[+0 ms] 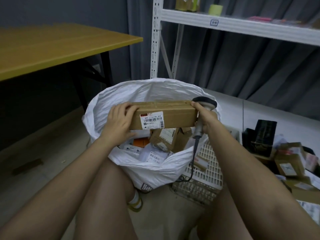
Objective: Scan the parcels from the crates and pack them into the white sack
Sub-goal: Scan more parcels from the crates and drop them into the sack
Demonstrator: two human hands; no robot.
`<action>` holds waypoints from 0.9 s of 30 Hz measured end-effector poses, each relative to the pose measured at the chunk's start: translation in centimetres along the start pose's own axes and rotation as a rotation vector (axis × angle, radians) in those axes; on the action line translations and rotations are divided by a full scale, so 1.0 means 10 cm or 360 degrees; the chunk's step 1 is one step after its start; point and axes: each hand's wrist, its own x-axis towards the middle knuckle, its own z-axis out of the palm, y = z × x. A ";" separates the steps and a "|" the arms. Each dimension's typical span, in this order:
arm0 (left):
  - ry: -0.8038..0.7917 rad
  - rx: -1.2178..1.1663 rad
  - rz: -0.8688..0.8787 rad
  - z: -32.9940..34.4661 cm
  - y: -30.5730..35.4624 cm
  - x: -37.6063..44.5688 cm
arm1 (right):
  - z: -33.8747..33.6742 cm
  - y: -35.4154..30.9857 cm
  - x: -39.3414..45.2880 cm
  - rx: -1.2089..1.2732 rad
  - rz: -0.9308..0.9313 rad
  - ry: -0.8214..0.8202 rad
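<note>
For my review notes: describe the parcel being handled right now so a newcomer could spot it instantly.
Find the white sack standing open at centre. Held above its mouth is a long brown cardboard box, the left hand on one end and the right hand, which also grips a scanner, at the other. Unlike the smaller parcels inside, it is long and airborne.

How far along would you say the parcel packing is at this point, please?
Done: several parcels already lie inside the white sack. In hand: the left hand holds a long cardboard box over the sack's mouth, while the right hand grips the scanner. Left: more parcels wait at right.
</note>
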 end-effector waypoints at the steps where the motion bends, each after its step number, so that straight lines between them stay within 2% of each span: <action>1: 0.0017 0.0010 0.0001 0.02 0.00 0.01 | 0.00 0.00 0.00 0.0004 0.0010 -0.0019; 4: -0.0003 -0.0015 -0.0019 0.03 0.00 0.08 | 0.02 0.00 0.00 0.0049 -0.0041 -0.0034; 8: -0.0087 -0.0120 -0.0182 0.05 0.04 0.22 | 0.02 0.04 0.07 -0.0099 -0.0449 0.0216; 10: -0.0158 -0.0187 -0.0317 0.08 0.05 0.31 | 0.02 0.05 0.04 -0.0140 -0.0582 0.0063; 14: -0.0312 -0.0283 -0.0444 0.16 0.07 0.50 | -0.01 0.17 -0.15 -0.0493 -0.0607 -0.0513; 17: -0.0299 -0.0397 -0.0543 0.20 0.10 0.60 | -0.04 0.30 -0.28 -0.0485 -0.0585 -0.0687; 22: -0.0266 -0.0476 -0.0547 0.24 0.11 0.66 | -0.15 0.37 -0.44 -0.0548 -0.0658 -0.0692; 27: -0.0240 -0.0477 -0.0534 0.29 0.16 0.66 | -0.20 0.41 -0.47 -0.0648 -0.0663 -0.0484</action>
